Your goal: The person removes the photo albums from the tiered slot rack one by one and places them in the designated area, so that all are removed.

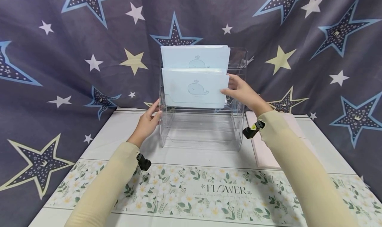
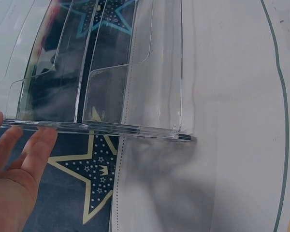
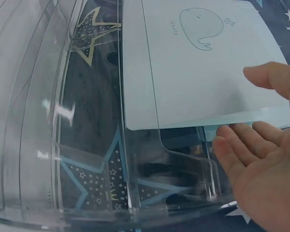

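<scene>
A clear rack (image 1: 203, 144) stands upright on the table. Blue-white folders with a whale drawing stand in its upper tiers, one front folder (image 1: 179, 87) below and before the back folder (image 1: 176, 56). My left hand (image 1: 146, 124) rests its fingers on the rack's left side wall; the left wrist view shows the fingertips of that hand (image 2: 19, 164) at the clear panel's edge. At the front folder's right edge is my right hand (image 1: 244, 92), thumb over its face and other fingers by the edge. In the right wrist view, that hand (image 3: 261, 150) has its fingers loosely extended beside the folder (image 3: 193, 82).
Pink folders (image 1: 268, 154) lie flat on the table, right of the rack. A floral cloth strip (image 1: 176, 197) runs across the table in front. Behind the rack hangs a dark curtain (image 1: 209, 14) with stars. The rack's lower tiers show no folders.
</scene>
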Demonstrator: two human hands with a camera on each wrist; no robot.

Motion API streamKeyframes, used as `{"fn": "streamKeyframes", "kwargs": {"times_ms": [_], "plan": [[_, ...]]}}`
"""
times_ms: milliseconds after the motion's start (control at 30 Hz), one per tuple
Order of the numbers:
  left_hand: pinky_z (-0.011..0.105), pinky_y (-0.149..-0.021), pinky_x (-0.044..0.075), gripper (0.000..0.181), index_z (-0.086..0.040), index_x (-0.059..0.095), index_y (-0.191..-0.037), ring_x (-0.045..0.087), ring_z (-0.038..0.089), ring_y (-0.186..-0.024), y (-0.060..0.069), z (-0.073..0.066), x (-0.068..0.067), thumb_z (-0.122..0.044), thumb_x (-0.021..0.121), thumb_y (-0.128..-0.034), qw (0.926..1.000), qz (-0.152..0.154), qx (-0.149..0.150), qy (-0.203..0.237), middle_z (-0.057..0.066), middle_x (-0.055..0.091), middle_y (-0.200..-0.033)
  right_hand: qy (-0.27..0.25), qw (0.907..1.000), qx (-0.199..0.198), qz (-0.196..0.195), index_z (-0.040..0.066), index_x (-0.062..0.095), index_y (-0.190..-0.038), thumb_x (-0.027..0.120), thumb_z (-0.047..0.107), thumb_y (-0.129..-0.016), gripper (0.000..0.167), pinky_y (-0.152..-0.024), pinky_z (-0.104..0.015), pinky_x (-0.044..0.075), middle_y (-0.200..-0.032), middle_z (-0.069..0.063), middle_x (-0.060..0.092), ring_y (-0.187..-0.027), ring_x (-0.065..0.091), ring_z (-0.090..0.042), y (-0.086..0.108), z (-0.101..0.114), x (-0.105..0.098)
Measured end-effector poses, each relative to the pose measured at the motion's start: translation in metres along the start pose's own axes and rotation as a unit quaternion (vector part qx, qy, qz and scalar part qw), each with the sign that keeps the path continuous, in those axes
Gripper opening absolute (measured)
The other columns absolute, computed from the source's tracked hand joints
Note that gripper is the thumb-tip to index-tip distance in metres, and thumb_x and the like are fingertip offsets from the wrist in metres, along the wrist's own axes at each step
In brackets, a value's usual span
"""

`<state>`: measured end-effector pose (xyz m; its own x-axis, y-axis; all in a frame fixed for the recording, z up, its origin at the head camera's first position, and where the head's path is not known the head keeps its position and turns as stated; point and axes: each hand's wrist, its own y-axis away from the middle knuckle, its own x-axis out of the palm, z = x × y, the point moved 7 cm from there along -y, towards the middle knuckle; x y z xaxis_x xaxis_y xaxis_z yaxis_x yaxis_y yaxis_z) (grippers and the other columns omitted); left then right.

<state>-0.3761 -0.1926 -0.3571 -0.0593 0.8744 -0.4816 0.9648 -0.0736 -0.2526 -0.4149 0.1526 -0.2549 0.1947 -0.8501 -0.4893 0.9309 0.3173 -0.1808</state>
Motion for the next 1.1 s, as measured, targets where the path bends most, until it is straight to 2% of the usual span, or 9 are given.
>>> {"fn": "streamKeyframes", "kwargs": {"times_ms": [200, 267, 433, 533, 800, 933, 1100], "plan": [[0.041, -0.097, 0.057, 0.058, -0.035, 0.022, -0.161, 0.057, 0.038, -0.124, 0.001, -0.001, 0.0, -0.026, 0.046, -0.1092, 1.0, 0.002, 0.003, -0.005, 0.017, 0.046, -0.148, -0.006, 0.9999, 0.004, -0.014, 0.01, 0.047, -0.147, 0.068, 0.022, -0.099, 0.054, -0.105, -0.051, 0.045, -0.128, -0.014, 0.057, -0.119, 0.054, -0.028, -0.005, -0.002, 0.005], [0.039, -0.097, 0.057, 0.057, -0.036, 0.021, -0.161, 0.057, 0.037, -0.125, 0.001, -0.001, 0.0, -0.027, 0.046, -0.1094, 1.0, 0.003, 0.001, -0.009, 0.016, 0.046, -0.148, -0.019, 0.9998, 0.001, 0.001, 0.011, 0.05, -0.146, 0.068, 0.022, -0.099, 0.051, -0.105, -0.051, 0.045, -0.128, -0.013, 0.059, -0.117, 0.055, -0.027, -0.007, -0.002, 0.009], [0.04, -0.098, 0.056, 0.057, -0.038, 0.02, -0.161, 0.056, 0.037, -0.126, 0.001, -0.001, -0.001, -0.027, 0.045, -0.1097, 0.9999, 0.007, -0.005, -0.012, 0.017, 0.044, -0.149, -0.074, 0.996, -0.012, 0.048, 0.019, 0.04, -0.153, 0.067, 0.021, -0.099, 0.06, -0.109, -0.047, 0.044, -0.139, -0.008, 0.055, -0.125, 0.053, -0.024, -0.013, 0.001, 0.021], [0.04, -0.098, 0.056, 0.058, -0.037, 0.021, -0.161, 0.056, 0.038, -0.126, 0.002, -0.002, -0.001, -0.027, 0.045, -0.1096, 0.9999, 0.007, -0.005, -0.009, 0.017, 0.044, -0.149, -0.092, 0.9942, -0.015, 0.054, 0.02, 0.041, -0.153, 0.067, 0.019, -0.099, 0.059, -0.11, -0.045, 0.044, -0.141, -0.008, 0.055, -0.127, 0.053, -0.023, -0.015, 0.002, 0.024], [0.04, -0.099, 0.056, 0.058, -0.036, 0.022, -0.161, 0.055, 0.039, -0.127, 0.0, -0.002, -0.001, -0.025, 0.046, -0.1094, 1.0, 0.008, 0.002, 0.003, 0.018, 0.045, -0.148, -0.085, 0.9955, -0.04, 0.014, 0.013, 0.048, -0.148, 0.066, 0.018, -0.1, 0.052, -0.104, -0.045, 0.049, -0.136, -0.01, 0.058, -0.122, 0.057, -0.025, -0.014, 0.001, 0.024], [0.04, -0.098, 0.056, 0.058, -0.037, 0.021, -0.161, 0.055, 0.038, -0.127, 0.001, -0.001, -0.001, -0.026, 0.046, -0.1094, 1.0, 0.009, -0.001, -0.001, 0.017, 0.045, -0.148, -0.078, 0.9955, -0.053, -0.01, 0.014, 0.046, -0.149, 0.067, 0.018, -0.099, 0.054, -0.104, -0.044, 0.051, -0.135, -0.011, 0.059, -0.121, 0.058, -0.026, -0.01, 0.003, 0.027], [0.042, -0.099, 0.056, 0.058, -0.035, 0.022, -0.161, 0.054, 0.04, -0.127, 0.001, -0.002, 0.001, -0.024, 0.046, -0.1094, 0.9999, 0.011, 0.001, 0.004, 0.02, 0.044, -0.148, -0.043, 0.997, -0.049, -0.041, 0.016, 0.048, -0.147, 0.068, 0.022, -0.099, 0.052, -0.1, -0.045, 0.053, -0.133, -0.011, 0.06, -0.118, 0.06, -0.028, -0.009, 0.002, 0.027]]}}
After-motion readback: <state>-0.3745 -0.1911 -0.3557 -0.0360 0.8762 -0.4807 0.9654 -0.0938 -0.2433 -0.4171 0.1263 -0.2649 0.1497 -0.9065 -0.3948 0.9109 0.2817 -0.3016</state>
